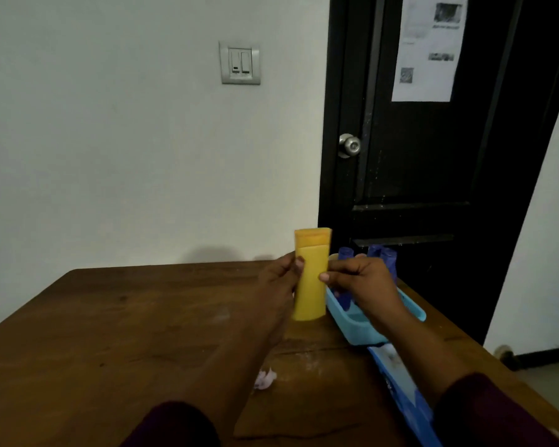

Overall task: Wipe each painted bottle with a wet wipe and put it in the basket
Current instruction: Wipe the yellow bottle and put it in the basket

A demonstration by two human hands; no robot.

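A: Where's the bottle (310,285)?
B: Upright, just left of the basket (352,330), low over the table (142,317). The left hand (279,279) curls round one side and the right hand (362,279) pinches the other.
A: Advice?
B: Neither hand seems to hold a wipe (265,379); a crumpled one lies nearer. Grip with one hand, wipe all round with the other.

1. One yellow bottle (310,285).
2. Three blue bottles (346,253), counted by visible tops; partly hidden behind a hand.
3. One blue basket (362,330).
4. One wipe pack (397,379).
5. One crumpled wipe (265,379).
6. Two hands: left hand (278,275), right hand (359,275).
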